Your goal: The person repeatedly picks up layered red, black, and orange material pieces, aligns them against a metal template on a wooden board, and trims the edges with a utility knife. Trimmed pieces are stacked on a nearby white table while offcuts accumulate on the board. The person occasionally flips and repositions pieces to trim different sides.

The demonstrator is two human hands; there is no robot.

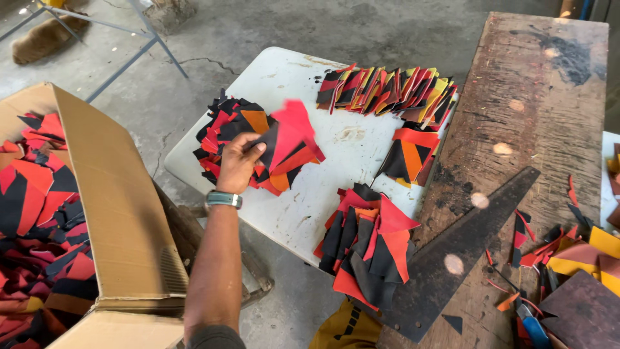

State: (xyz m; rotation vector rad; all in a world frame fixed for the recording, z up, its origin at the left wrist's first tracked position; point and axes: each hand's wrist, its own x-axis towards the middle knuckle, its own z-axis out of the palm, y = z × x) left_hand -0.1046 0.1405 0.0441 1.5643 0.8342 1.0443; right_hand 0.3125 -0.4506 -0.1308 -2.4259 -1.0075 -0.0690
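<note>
**Red and black patches laid onto the far-left pile**

Red-and-black patch (287,139), blurred with motion, sits pinched in the left hand (239,161), the fingers (253,147) clenched on its near edge above the far-left pile (226,129) on the white tabletop (349,139). A good placement probably means lowering it flat and squaring its edges with the pile, so nothing slides toward the near pile (365,249). The cardboard box (116,213) of patches stands at left. The right hand is out of view.
</note>
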